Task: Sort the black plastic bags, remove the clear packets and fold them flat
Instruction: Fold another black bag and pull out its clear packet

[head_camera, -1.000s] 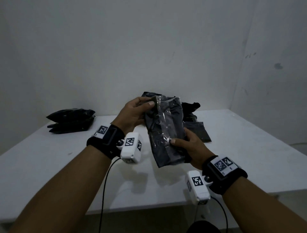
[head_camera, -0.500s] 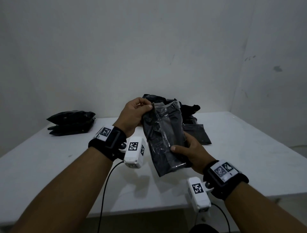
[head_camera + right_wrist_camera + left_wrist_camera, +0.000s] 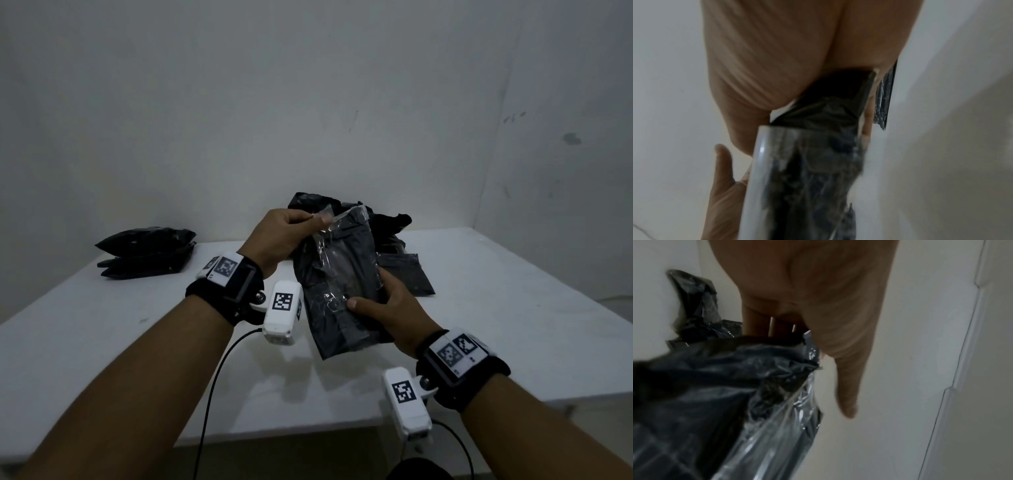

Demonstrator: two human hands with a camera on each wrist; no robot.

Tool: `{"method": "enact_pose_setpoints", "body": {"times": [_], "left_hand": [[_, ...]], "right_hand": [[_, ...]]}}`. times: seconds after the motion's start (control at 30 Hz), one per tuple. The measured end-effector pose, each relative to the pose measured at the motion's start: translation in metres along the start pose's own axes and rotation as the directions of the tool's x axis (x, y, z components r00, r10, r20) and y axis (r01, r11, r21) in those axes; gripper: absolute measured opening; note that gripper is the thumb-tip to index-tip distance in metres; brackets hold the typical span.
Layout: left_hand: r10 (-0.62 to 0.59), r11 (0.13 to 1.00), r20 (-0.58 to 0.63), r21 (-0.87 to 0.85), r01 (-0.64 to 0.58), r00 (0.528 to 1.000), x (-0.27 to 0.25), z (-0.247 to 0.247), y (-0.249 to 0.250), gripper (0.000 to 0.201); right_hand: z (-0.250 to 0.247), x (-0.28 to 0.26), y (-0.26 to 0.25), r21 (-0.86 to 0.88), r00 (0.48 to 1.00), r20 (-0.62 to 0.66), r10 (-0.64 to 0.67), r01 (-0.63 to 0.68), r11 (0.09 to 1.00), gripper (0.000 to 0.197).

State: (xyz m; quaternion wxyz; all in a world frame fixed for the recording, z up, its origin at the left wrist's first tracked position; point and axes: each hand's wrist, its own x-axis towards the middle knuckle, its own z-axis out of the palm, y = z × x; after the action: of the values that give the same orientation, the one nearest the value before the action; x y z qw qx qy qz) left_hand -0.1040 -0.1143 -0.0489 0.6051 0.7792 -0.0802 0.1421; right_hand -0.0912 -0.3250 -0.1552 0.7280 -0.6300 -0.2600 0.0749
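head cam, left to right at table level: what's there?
Stack of black bags → left hand pinching the clear packet → right hand gripping its lower part. The loose bag pile behind overlaps, so left out.

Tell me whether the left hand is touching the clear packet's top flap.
Touching. The head view shows the left hand pinching the clear packet by its top flap.

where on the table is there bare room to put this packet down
Bare patches: the near middle of the white table, between the folded stack at far left and the loose bag pile; also the right side, from the pile to the right edge. Crowded: the far centre, behind the packet held in the left hand and right hand.
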Motion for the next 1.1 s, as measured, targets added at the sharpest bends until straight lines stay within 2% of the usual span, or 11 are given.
{"method": "enact_pose_setpoints", "body": {"times": [0.1, 0.2, 0.33, 0.37, 0.53, 0.67, 0.73, 0.8, 0.87, 0.97, 1.1], "left_hand": [[-0.022, 1.0, 0.032, 0.002, 0.022, 0.999, 0.002, -0.004, -0.002, 0.04], [0.007, 0.992, -0.04, 0.128, -0.001, 0.999, 0.008, -0.008, -0.005, 0.071], [-0.038, 0.999, 0.004, -0.035, 0.038, 0.999, 0.006, -0.01, -0.008, 0.099], [-0.062, 0.996, 0.019, -0.065, 0.063, 0.998, 0.005, -0.01, -0.008, 0.099], [-0.089, 0.985, 0.012, -0.146, 0.09, 0.996, 0.005, -0.008, -0.008, 0.036], [-0.127, 0.975, -0.021, -0.184, 0.122, 0.992, 0.007, -0.009, -0.013, 0.009], [-0.122, 0.97, -0.049, -0.218, 0.109, 0.991, 0.007, -0.01, -0.013, 0.008], [-0.123, 0.964, -0.08, -0.248, 0.1, 0.989, 0.007, -0.011, -0.011, 0.008], [-0.117, 0.964, -0.127, -0.254, 0.082, 0.985, 0.008, -0.012, -0.009, 0.008], [-0.136, 0.963, -0.163, -0.254, 0.092, 0.977, 0.008, -0.015, -0.006, 0.007], [-0.172, 0.95, -0.201, -0.293, 0.109, 0.964, 0.005, -0.016, -0.003, 0.017]], "right_hand": [[0.001, -0.001, -0.001, 0.017, 0.999, 0.035, 0.04, -0.041, 0.999, 0.075], [0.001, -0.002, -0.002, 0.011, 0.993, 0.088, 0.075, -0.076, 0.997, 0.082], [0.0, 0.0, -0.003, -0.019, 0.997, 0.067, 0.047, -0.046, 0.999, 0.075], [0.0, 0.0, -0.003, -0.009, 0.998, 0.054, 0.036, -0.036, 0.999, 0.076], [0.005, 0.0, -0.007, 0.011, 0.993, 0.108, 0.055, -0.057, 0.998, 0.082], [0.003, -0.003, -0.011, 0.066, 0.979, 0.184, 0.087, -0.101, 0.993, 0.09], [0.002, -0.007, -0.014, 0.062, 0.962, 0.241, 0.125, -0.144, 0.988, 0.092], [0.002, -0.009, -0.015, -0.032, 0.962, 0.24, 0.126, -0.122, 0.992, 0.086], [0.003, -0.009, -0.012, -0.092, 0.977, 0.193, 0.089, -0.072, 0.993, 0.078], [0.002, -0.007, -0.007, -0.047, 0.994, 0.101, 0.042, -0.037, 0.998, 0.073], [0.0, -0.006, -0.005, -0.036, 0.989, 0.145, 0.037, -0.032, 0.999, 0.083]]}}
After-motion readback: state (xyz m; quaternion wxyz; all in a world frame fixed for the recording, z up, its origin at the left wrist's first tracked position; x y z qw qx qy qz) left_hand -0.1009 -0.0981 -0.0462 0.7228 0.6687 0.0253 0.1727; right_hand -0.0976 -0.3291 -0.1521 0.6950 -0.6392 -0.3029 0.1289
